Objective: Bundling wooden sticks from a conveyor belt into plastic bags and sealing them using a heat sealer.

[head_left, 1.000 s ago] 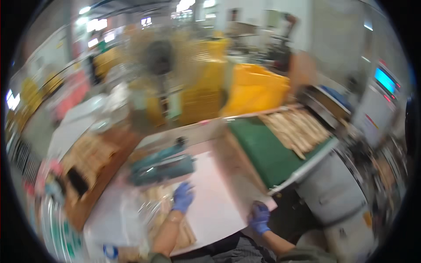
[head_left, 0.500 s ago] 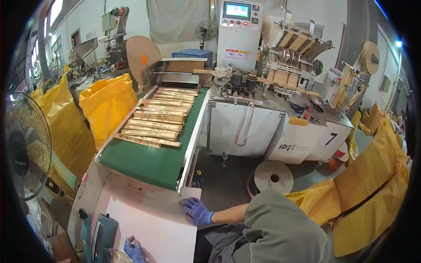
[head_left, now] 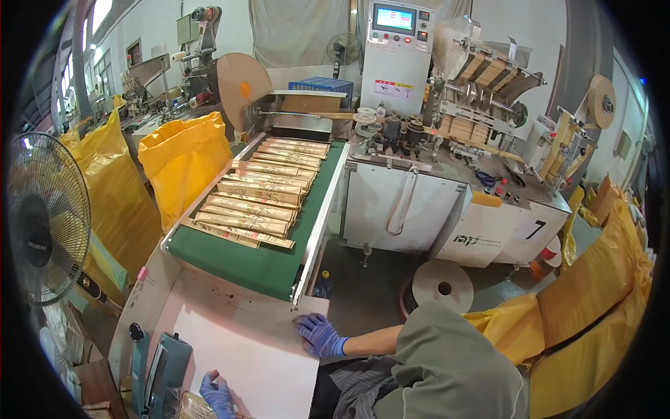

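My right hand (head_left: 321, 334), in a blue-purple glove, rests on the right edge of the pale table board (head_left: 258, 349), fingers stretched out and holding nothing. Low on the same board is my left hand (head_left: 218, 394), gloved alike, with loosely bent fingers apart and nothing visible in them. Beside it lies a clear plastic bag (head_left: 194, 406), cut off by the view's lower edge. Ahead, a green conveyor belt (head_left: 234, 264) carries a row of several slim, printed paper-wrapped packets (head_left: 255, 209) lying crosswise.
A teal hand sealer (head_left: 167, 370) stands left of my left hand. A fan (head_left: 45, 216) and yellow sacks (head_left: 183, 164) line the left. The white packaging machine (head_left: 405, 209) stands ahead right; a paper roll (head_left: 442, 288) lies on the floor, with yellow sacks (head_left: 593, 314) at right.
The whole view has shifted, so the scene sits slightly further right. On the belt, the packets have moved a little toward me. Both hands keep about the same places on the board.
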Demonstrator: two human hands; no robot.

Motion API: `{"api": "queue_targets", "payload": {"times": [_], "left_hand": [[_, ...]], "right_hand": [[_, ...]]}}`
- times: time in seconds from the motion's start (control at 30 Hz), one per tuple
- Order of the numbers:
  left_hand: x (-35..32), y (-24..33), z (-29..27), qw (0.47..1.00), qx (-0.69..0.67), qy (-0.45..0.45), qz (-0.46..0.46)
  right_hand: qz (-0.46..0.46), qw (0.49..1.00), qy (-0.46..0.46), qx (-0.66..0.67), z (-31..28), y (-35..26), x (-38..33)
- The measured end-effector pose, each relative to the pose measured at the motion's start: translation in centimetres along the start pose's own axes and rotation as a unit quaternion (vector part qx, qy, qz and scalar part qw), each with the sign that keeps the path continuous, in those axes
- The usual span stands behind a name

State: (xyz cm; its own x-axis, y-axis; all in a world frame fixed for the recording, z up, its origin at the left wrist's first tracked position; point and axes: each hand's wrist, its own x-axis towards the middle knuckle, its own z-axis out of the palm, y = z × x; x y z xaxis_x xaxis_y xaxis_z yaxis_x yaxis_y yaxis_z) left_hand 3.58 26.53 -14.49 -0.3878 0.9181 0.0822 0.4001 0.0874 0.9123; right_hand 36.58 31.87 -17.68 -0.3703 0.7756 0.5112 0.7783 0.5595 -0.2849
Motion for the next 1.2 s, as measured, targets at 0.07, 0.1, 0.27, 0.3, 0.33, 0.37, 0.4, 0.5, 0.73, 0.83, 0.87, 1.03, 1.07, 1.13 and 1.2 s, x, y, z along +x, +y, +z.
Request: {"api": "queue_targets", "payload": {"times": [0.07,0.1,0.27,0.3,0.33,0.37,0.4,0.5,0.73,0.83,0.87,1.03,1.07,1.13,1.2], "left_hand": [[0.4,-2.3,0.0,0.999,-0.017,-0.004,-0.047],[0.6,-3.4,0.1,0.995,-0.035,-0.012,-0.093],[0.8,-4.5,0.4,0.999,-0.013,-0.005,-0.036],[0.7,-4.1,0.3,1.000,0.007,-0.016,-0.021],[0.8,-4.1,0.3,1.000,0.008,-0.016,-0.021],[0.8,-4.2,0.5,1.000,0.009,-0.014,-0.017],[0.7,-4.3,0.4,1.000,0.012,-0.011,-0.013],[0.7,-4.1,0.8,0.999,-0.027,0.007,-0.026],[0.5,-2.8,0.7,0.997,-0.026,-0.011,-0.069],[0.5,-2.8,0.6,0.998,-0.017,-0.020,-0.065],[0.4,-2.4,0.6,0.997,-0.013,-0.021,-0.068],[0.3,-2.7,0.8,0.996,-0.028,-0.027,-0.074],[0.4,-2.8,0.9,0.996,-0.034,-0.029,-0.079],[0.7,-2.8,1.3,0.995,-0.041,-0.033,-0.084],[0.8,-2.7,1.0,0.996,-0.039,-0.042,-0.073]], "right_hand": [[0.000,1.000,-0.006,-0.006,-0.2,-0.2,0.0],[0.002,1.000,-0.013,-0.014,-0.2,-0.3,0.1],[-0.001,1.000,-0.003,-0.004,-0.1,-0.1,-0.1],[-0.004,1.000,0.001,-0.006,-0.2,-0.1,-0.1],[-0.005,1.000,0.000,-0.005,-0.2,-0.1,-0.1],[-0.003,1.000,0.003,-0.003,-0.2,0.0,0.0],[-0.003,1.000,0.005,0.000,-0.2,-0.1,0.0],[0.005,1.000,-0.003,-0.002,-0.2,-0.1,0.0],[0.002,1.000,-0.006,0.005,-0.5,0.0,0.0],[0.002,1.000,-0.005,0.007,-0.5,-0.1,-0.1],[0.004,1.000,-0.007,0.004,-0.6,-0.1,-0.1],[0.005,1.000,-0.007,0.007,-1.1,-0.2,0.0],[0.006,1.000,-0.005,0.006,-1.1,-0.1,0.0],[0.007,1.000,-0.004,0.004,-1.1,0.2,0.1],[0.005,1.000,0.002,0.006,-1.2,-0.1,0.3]]}}
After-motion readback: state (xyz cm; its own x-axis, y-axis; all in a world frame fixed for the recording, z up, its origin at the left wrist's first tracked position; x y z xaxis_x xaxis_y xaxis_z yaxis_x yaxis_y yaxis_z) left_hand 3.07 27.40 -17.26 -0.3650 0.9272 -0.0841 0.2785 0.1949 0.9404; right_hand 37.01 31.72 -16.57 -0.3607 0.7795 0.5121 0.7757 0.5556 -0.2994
